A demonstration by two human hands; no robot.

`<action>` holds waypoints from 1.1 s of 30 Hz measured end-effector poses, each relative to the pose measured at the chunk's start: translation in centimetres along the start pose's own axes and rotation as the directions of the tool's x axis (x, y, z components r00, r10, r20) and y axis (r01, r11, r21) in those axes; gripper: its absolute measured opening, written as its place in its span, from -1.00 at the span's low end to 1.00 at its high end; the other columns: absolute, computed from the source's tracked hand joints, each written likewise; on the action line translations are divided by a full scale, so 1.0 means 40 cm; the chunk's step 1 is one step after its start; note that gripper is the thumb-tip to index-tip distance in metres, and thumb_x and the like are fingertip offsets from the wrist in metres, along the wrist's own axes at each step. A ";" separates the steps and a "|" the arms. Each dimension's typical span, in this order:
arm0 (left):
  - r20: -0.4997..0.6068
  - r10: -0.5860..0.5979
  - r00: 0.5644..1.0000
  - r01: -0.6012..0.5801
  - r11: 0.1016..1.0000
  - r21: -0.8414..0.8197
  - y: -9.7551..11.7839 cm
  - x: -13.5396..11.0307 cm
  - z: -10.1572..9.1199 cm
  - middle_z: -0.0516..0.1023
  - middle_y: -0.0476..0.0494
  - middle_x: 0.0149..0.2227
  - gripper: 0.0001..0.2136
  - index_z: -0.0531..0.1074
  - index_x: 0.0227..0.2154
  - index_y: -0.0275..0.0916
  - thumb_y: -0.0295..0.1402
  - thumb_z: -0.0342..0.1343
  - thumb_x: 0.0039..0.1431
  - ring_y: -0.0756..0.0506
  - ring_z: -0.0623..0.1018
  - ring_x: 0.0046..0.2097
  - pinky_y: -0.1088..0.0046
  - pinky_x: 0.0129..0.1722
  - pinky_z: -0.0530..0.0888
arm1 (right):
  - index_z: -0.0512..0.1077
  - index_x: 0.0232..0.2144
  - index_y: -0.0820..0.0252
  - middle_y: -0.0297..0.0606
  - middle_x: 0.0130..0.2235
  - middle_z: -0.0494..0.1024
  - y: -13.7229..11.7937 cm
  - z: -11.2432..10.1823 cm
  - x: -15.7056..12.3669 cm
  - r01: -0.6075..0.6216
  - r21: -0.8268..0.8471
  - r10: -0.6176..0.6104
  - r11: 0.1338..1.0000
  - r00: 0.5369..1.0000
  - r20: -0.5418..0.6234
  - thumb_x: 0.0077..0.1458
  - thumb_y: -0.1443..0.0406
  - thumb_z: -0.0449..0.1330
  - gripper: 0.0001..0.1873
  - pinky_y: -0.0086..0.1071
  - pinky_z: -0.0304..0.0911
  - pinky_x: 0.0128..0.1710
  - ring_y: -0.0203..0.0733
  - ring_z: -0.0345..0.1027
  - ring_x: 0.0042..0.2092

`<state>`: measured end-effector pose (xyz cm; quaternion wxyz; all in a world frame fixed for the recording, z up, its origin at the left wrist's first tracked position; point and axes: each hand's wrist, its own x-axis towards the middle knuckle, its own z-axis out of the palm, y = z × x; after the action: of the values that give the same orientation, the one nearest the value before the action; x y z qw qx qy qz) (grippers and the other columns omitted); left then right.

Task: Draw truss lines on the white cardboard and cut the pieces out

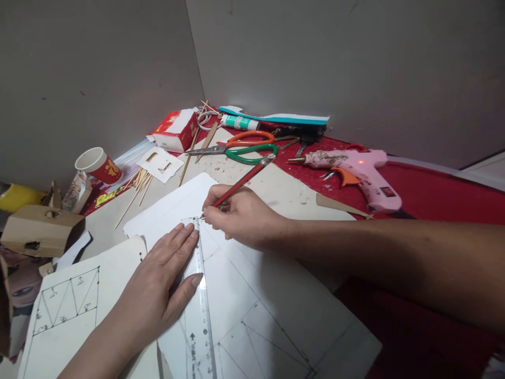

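My right hand (242, 216) is closed around a red pencil (246, 179), its tip on the white sheet (240, 284) beside the ruler's upper end. Flat on the clear plastic ruler (199, 316) lies my left hand (165, 268), fingers stretched out, the thumb resting across the ruler's right side. Pencil lines cross the sheet, some forming a triangulated pattern at the lower right. To the left, another paper (79, 337) carries a drawing of a rectangle with zigzag lines and handwritten marks; my left forearm covers part of it.
Behind the sheet lie orange-and-green-handled scissors (236, 149), a glue stick (240, 122) and a red-and-white packet (175, 130). A pink glue gun (351, 168) with a lit light lies right. Wooden sticks (142, 184), a paper cup (98, 166) and cut cardboard (43, 226) are left. Grey walls bound the back.
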<state>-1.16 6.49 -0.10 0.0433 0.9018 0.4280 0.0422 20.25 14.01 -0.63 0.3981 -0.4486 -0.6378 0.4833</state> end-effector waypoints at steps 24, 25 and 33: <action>-0.014 -0.024 1.000 0.023 0.998 -0.053 0.002 0.002 0.002 0.16 -0.20 0.40 -0.43 0.06 0.37 -0.18 -0.24 0.00 0.36 -0.24 0.17 0.39 0.06 0.30 0.29 | 0.31 -0.51 0.17 -0.39 -0.50 0.39 0.026 0.012 0.004 0.153 -0.149 -0.148 0.977 0.988 0.041 0.08 0.39 0.11 -0.86 -0.39 0.11 -0.41 -0.26 0.28 -0.41; -0.015 -0.025 1.000 0.024 0.998 -0.057 0.002 0.002 0.002 0.16 -0.20 0.40 -0.43 0.06 0.37 -0.17 -0.24 0.01 0.36 -0.25 0.18 0.39 0.05 0.29 0.29 | 0.30 -0.51 0.17 -0.38 -0.49 0.40 0.026 0.012 0.004 0.158 -0.160 -0.153 0.974 0.987 0.045 0.08 0.38 0.10 -0.86 -0.38 0.12 -0.40 -0.25 0.29 -0.39; -0.009 -0.022 1.000 0.022 0.999 -0.050 0.004 0.000 0.000 0.16 -0.21 0.40 -0.44 0.07 0.37 -0.19 -0.23 0.00 0.37 -0.24 0.17 0.39 0.06 0.31 0.27 | 0.31 -0.48 0.16 -0.35 -0.44 0.43 0.017 0.006 -0.001 0.145 -0.208 -0.130 0.967 0.988 0.087 0.09 0.39 0.10 -0.88 -0.38 0.13 -0.36 -0.23 0.31 -0.34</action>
<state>-1.02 6.38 -0.09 0.0643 0.8954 0.4369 0.0565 20.16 14.01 -1.35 0.3565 -0.4255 -0.7298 0.3991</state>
